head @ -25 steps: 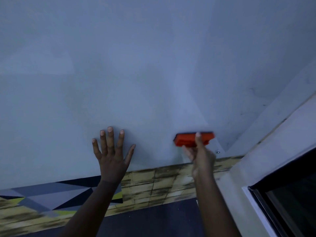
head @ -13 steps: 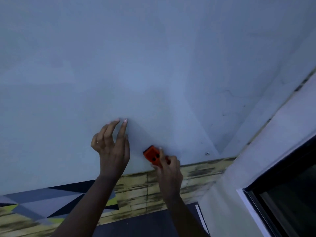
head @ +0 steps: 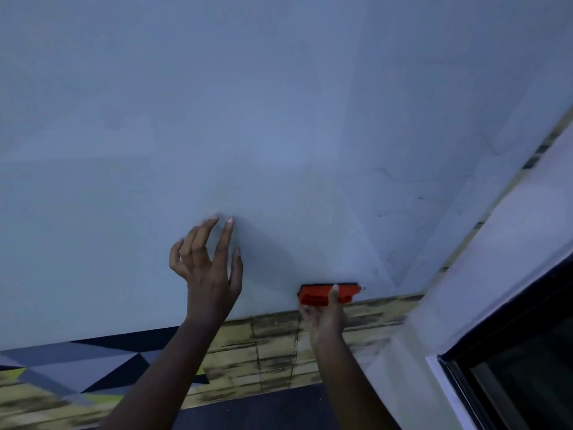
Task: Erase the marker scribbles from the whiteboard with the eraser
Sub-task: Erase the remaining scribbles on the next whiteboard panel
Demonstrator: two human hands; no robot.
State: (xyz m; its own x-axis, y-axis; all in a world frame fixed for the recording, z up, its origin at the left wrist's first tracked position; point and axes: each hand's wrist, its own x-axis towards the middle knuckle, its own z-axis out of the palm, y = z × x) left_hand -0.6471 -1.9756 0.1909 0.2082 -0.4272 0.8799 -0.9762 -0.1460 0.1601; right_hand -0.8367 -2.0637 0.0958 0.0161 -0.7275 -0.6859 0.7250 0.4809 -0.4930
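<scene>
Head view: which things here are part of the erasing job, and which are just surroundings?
Part of the job:
whiteboard
orange eraser, gripped by the right hand
faint marker traces on the board's right side
left hand, fingertips at the board

Just surroundings:
patterned wall below the board
dark window at right

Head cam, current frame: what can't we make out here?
- Eraser pad face: turned to the whiteboard, hidden.
- Right hand grip: fingers mostly behind the eraser.
- Marker traces: faint in dim light, extent unclear.
- Left hand fingertips: contact with the board unclear.
- Whiteboard top: cut by the frame.
</scene>
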